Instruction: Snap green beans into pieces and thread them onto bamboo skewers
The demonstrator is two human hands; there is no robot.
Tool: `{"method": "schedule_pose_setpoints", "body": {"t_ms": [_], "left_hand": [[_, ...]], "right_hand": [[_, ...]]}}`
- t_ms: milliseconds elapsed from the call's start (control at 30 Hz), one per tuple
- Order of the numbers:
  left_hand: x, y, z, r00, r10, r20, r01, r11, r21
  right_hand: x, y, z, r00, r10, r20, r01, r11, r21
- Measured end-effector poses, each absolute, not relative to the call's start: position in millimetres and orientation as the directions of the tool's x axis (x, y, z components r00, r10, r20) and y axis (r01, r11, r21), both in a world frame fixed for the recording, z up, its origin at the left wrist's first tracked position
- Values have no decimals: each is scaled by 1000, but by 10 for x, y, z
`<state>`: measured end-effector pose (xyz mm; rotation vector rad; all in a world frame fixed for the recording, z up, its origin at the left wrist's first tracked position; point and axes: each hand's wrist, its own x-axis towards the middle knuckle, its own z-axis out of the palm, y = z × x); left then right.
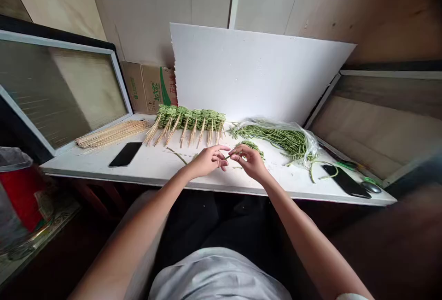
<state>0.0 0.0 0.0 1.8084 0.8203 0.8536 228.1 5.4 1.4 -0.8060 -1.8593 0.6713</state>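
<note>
Here, the left hand (208, 161) and right hand (250, 162) pinch a thin green bean (230, 155) above the white surface (148, 171) (skewered bean bundles (189, 120) and bagged beans (272, 136) lie just beyond).

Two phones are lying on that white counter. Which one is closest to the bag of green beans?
The phone at the right end, just past the plastic bag of long green beans. The other phone lies far left, by the loose wooden skewers.
</note>
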Motion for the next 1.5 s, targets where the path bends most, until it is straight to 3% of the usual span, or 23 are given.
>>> {"method": "schedule_pose_setpoints", "body": {"t_ms": [167, 400, 700, 900, 1033, 1333, 1500], "left_hand": [[-11, 37, 26, 462, 858, 224, 186, -340, 922], [15, -1, 45, 459, 840, 289, 164, -400, 902], [9, -37, 86, 468, 805, 366, 198, -499, 844], [51, -68, 72, 465, 806, 367, 192, -497, 846], [76, -77, 79, 449, 802, 393, 192, -516, 835], [48, -13, 40, 434, 718, 545, 290, -684, 670], [81, -19, 13, 412, 608, 679, 338, -794, 505]], "right_hand": [[2349, 91, 0, -216, 806, 551, 170, 587, -792], [2289, 28, 33, -347, 807, 478, 175, 556, -813], [2264, 29, -18, -342, 799, 495, 80, 549, -832], [2170, 23, -104, -261, 809, 527, -31, 538, -842], [2151, 8, -105, -222, 825, 521, -1, 534, -846], [2160, -12, -80, -244, 804, 542, 43, 567, -823], [2124, -19, -119, -258, 834, 488, -75, 486, -871]]}}
